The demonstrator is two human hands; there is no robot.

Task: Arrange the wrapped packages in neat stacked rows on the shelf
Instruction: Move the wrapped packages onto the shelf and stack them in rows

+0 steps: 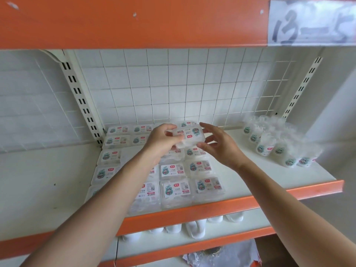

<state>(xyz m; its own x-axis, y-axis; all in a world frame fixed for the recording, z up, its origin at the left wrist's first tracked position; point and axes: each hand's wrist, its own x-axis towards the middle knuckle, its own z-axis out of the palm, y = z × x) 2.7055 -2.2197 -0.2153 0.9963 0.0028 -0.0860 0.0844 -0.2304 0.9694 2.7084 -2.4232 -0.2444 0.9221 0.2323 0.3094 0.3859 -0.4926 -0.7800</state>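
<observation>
Flat clear wrapped packages (174,189) with green-and-red labels lie in rows on the white shelf (260,176), filling its left half. My left hand (163,140) grips one such package (189,136) by its left edge, holding it above the rows near the back. My right hand (219,144) hovers at that package's right side with fingers spread; whether the fingertips touch it I cannot tell. My forearms hide parts of the middle rows.
A cluster of small round clear tubs (277,143) with the same labels stands at the shelf's back right. A white wire grid (173,87) backs the shelf. An orange upper shelf edge (134,22) hangs overhead. White containers (194,227) sit on the shelf below.
</observation>
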